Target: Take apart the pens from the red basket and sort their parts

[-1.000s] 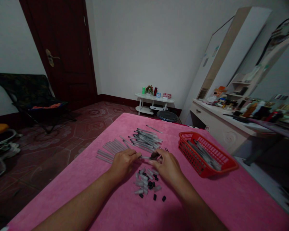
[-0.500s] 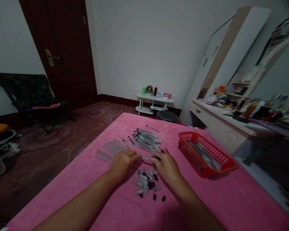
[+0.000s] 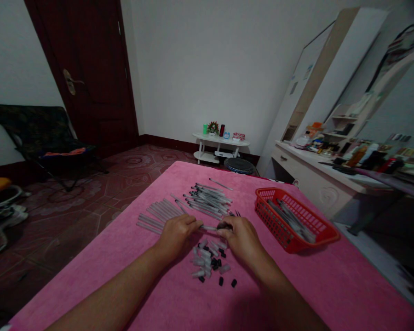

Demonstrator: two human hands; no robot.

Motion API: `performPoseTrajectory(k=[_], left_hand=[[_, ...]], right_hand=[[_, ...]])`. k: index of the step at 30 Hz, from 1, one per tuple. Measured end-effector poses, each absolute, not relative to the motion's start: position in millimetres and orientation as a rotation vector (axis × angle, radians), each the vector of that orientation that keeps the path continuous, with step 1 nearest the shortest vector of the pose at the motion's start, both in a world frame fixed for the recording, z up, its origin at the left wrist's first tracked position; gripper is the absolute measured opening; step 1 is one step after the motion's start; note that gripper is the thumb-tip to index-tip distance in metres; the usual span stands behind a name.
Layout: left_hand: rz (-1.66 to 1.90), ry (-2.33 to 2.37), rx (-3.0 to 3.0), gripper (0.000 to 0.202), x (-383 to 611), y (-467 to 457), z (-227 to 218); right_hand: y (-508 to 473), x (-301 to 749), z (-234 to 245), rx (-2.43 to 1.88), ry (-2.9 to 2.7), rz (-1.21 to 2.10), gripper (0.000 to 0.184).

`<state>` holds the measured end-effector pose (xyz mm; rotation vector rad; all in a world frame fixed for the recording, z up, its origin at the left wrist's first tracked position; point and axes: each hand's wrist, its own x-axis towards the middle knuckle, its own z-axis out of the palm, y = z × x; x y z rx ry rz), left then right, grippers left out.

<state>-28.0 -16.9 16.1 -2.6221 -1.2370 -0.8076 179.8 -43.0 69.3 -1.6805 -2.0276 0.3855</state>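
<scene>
Between my two hands a slim greyish pen (image 3: 209, 228) lies level, just above the pink cloth. My left hand (image 3: 178, 233) pinches its left end. At the other end the fingers of my right hand (image 3: 240, 233) are closed on it, hiding that tip. Below the hands is a loose heap of clear pen caps (image 3: 203, 261), mixed with small black plugs (image 3: 215, 263). Clear pen barrels (image 3: 158, 214) lie side by side left of my left hand. Farther back rests a pile of pens or refills with dark tips (image 3: 209, 200).
A red plastic basket (image 3: 272, 225) with several pens in it stands to the right on the pink cloth (image 3: 193, 305). One thin pen or refill (image 3: 221, 184) lies alone at the back. A dressing table (image 3: 313, 174) is beyond the right edge; a folding chair (image 3: 41, 133) is at left.
My right hand has shifted very slightly to the right, and a little more of the pen shows between the hands. My left hand stays almost still.
</scene>
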Motion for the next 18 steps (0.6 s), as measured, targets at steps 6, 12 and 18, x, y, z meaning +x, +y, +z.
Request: performPoseTrajectory(k=[6, 12, 18], left_hand=[[-0.783, -1.255, -2.595, 0.009, -31.0, -14.6, 16.7], [-0.799, -1.247, -2.607, 0.011, -30.8, -15.2, 16.5], [-0.786, -1.229, -2.608, 0.011, -30.0, -15.7, 16.5]], right_hand=[[-39.3, 192.4, 73.8, -1.782, -2.081, 0.327, 0.011], [-43.4, 188.9, 66.0, -1.900, -2.285, 0.382, 0.012], [-42.4, 179.2, 59.2, -1.746, -2.116, 0.357, 0.016]])
